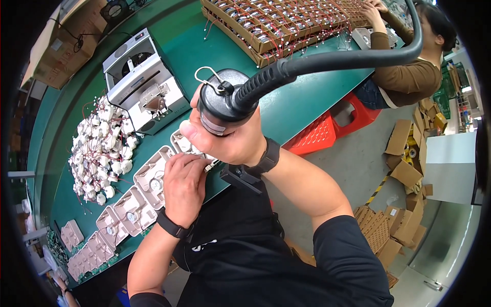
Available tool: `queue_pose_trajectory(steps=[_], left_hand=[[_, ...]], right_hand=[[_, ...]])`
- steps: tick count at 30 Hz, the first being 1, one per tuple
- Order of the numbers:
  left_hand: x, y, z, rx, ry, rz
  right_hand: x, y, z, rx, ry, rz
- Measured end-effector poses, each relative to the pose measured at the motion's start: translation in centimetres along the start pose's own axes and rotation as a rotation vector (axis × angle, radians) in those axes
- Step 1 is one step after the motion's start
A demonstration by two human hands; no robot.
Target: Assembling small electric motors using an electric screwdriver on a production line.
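My right hand (230, 138) is wrapped round a black electric screwdriver (220, 97), held upright over the table edge. A thick black cable runs from its top, beside a wire hanging loop. Its lower end is hidden by my hand. My left hand (185, 179) is bent over a pale grey plastic housing (176, 140), fingers together at its near side; the fingertips are partly hidden. More open housings (148, 179) stand in a row to the left along the table edge, several with a round speaker-like part (132, 217) and wires inside.
A heap of white wired parts (102, 148) lies on the green table (204, 46), beside a grey machine (146, 82). Cardboard trays of wired round parts (276, 25) stand at the back. A co-worker (409, 71) sits far right, near red stools (327, 128). Cartons (404, 153) line the floor.
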State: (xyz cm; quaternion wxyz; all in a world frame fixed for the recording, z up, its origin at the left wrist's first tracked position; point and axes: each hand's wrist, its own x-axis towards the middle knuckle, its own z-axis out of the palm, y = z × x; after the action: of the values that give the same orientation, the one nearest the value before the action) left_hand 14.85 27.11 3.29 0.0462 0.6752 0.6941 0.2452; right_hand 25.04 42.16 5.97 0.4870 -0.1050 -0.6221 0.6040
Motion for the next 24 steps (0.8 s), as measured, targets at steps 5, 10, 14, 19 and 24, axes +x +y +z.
queue_pose_trajectory(steps=[5,10,14,19,24], left_hand=[[0.0,0.4,-0.7,0.050,0.011,0.054],[-2.9,1.2,-5.3,-0.006,0.061,-0.055],[-8.4,-1.4,-9.0,0.012,0.285,-0.207],[-17.1,-4.7,-11.6,0.020,0.620,-0.714],[-24.5,-7.5,-12.5,0.161,0.725,-0.911]], right_hand=[[0.3,0.3,0.2,-0.033,-0.036,-0.033],[1.8,-3.5,0.1,0.117,0.001,-0.047],[3.6,-6.5,2.4,0.248,0.027,0.011],[7.5,-6.2,6.4,0.089,-0.024,-0.036],[10.6,-4.3,9.5,0.059,-0.052,-0.081]])
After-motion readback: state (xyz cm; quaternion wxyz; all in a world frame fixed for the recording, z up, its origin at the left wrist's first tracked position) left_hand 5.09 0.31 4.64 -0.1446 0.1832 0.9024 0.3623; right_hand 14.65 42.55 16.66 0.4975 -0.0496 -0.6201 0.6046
